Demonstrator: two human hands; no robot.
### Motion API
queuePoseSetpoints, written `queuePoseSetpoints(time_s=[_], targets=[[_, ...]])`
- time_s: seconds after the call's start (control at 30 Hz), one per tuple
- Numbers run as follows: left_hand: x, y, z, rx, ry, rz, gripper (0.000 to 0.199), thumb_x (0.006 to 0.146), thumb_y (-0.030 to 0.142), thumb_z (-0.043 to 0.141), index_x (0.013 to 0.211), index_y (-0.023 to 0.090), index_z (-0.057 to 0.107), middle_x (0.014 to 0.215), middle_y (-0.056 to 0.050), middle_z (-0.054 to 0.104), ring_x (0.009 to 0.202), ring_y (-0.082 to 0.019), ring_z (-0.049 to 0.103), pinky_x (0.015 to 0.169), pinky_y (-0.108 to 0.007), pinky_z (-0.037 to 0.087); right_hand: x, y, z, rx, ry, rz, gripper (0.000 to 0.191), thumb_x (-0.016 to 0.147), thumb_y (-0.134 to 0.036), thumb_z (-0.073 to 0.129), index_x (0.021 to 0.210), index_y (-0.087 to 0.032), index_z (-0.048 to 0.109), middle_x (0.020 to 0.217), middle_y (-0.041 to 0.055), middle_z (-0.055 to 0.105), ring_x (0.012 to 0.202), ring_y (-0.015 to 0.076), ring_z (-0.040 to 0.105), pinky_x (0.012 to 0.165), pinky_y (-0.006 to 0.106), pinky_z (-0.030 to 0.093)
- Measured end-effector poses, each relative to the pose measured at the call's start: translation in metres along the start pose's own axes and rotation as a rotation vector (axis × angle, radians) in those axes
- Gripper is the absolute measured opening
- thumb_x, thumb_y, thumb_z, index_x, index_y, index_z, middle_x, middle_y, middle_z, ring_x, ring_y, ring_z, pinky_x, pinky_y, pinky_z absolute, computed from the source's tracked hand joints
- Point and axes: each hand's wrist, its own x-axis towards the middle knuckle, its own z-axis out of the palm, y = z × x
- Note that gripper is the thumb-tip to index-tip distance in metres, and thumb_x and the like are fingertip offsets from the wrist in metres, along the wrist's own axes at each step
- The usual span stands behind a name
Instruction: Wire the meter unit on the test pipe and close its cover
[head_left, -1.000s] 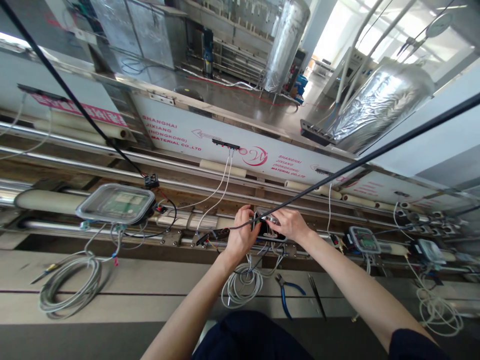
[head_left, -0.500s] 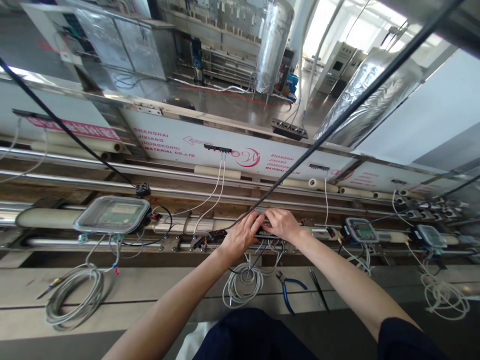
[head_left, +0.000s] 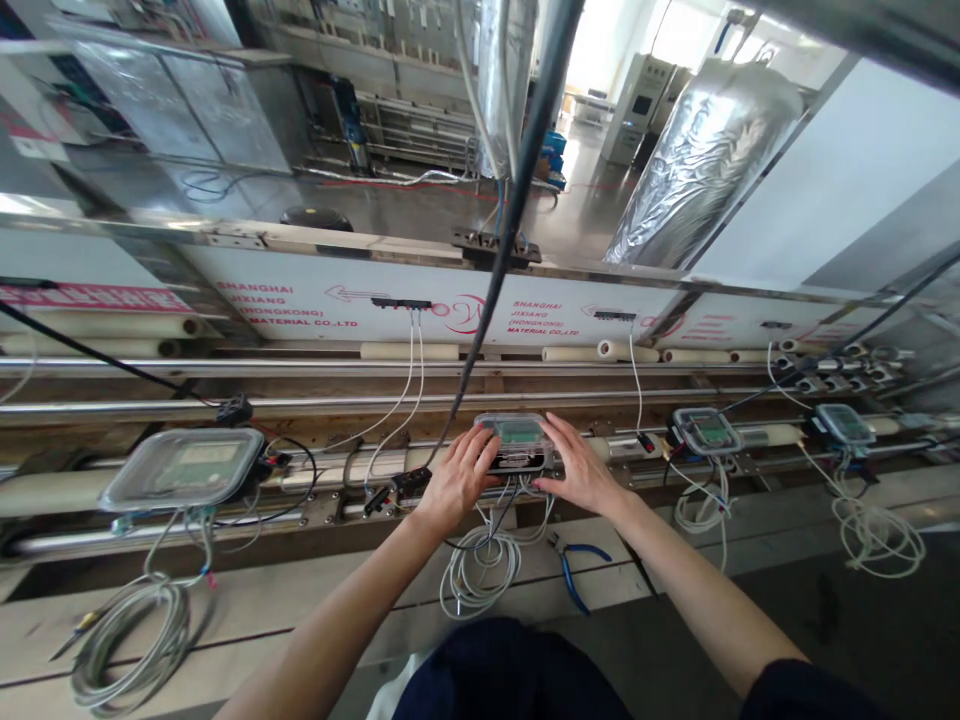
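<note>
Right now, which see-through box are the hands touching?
The box between the left hand and right hand. The far-left box and two right boxes have no hand on them.

Meter (head_left: pixel 517 444) now between left hand (head_left: pixel 455 481) and right hand (head_left: pixel 577 473)

Industrial workshop, wired meters (head_left: pixel 181 470) on steel rails (head_left: pixel 375 368), foil-lagged tanks (head_left: pixel 701 165) (a pump (head_left: pixel 346 120) beyond)

Meter cover (head_left: pixel 516 430): glossy clear plastic. Rails (head_left: pixel 300 368): polished steel. Lagging (head_left: pixel 705 170): crinkled foil.
</note>
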Motion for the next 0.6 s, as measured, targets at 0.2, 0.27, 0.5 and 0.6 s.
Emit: queuePoseSetpoints(time_s=[0.2, 0.27, 0.5, 0.6], targets=[[-0.009, -0.001, 0.01, 0.058, 0.115, 0.09, 0.04, 0.086, 0.028, 0.056, 0.122, 0.011, 0.049, 0.125, -0.018, 0.054, 0.126, -0.029, 0.041, 0.102, -0.045, 0.039, -0.001, 0.006, 0.013, -0.15, 0.04, -0.088, 0.081, 0.077, -0.027, 0.065, 0.144, -0.019, 0.021, 0.144, 0.0123, 0.036, 0.131, 0.0268, 0.035, 0.108, 0.046, 0.034], [-0.011, -0.001, 0.013, 0.086, 0.146, 0.112, 0.036, 0.087, 0.027, 0.055, 0.119, 0.011, 0.052, 0.124, -0.018, 0.055, 0.126, -0.029, 0.042, 0.102, -0.045, 0.039, -0.004, 0.007, 0.015, -0.167, 0.044, -0.09, 0.077, 0.078, -0.025, 0.064, 0.143, -0.017, 0.024, 0.144, 0.014, 0.036, 0.129, 0.027, 0.038, 0.107, 0.044, 0.035], [-0.015, -0.001, 0.017, 0.131, 0.183, 0.139, 0.034, 0.086, 0.022, 0.057, 0.118, 0.011, 0.053, 0.124, -0.018, 0.056, 0.127, -0.03, 0.04, 0.105, -0.049, 0.034, -0.013, -0.006, 0.02, 0.433, 0.112, 0.267, 0.073, 0.076, -0.046, 0.062, 0.137, -0.017, 0.036, 0.144, 0.0128, 0.036, 0.13, 0.0284, 0.035, 0.109, 0.047, 0.031], [-0.016, 0.0, 0.017, 0.117, 0.2, 0.138, 0.035, 0.086, 0.02, 0.056, 0.12, 0.012, 0.052, 0.123, -0.018, 0.056, 0.127, -0.03, 0.041, 0.105, -0.05, 0.033, -0.008, -0.015, 0.033, 0.785, 0.125, 0.661, 0.061, 0.078, -0.059, 0.052, 0.12, -0.015, 0.051, 0.114, 0.0169, 0.061, 0.098, 0.0288, 0.062, 0.084, 0.048, 0.051]])
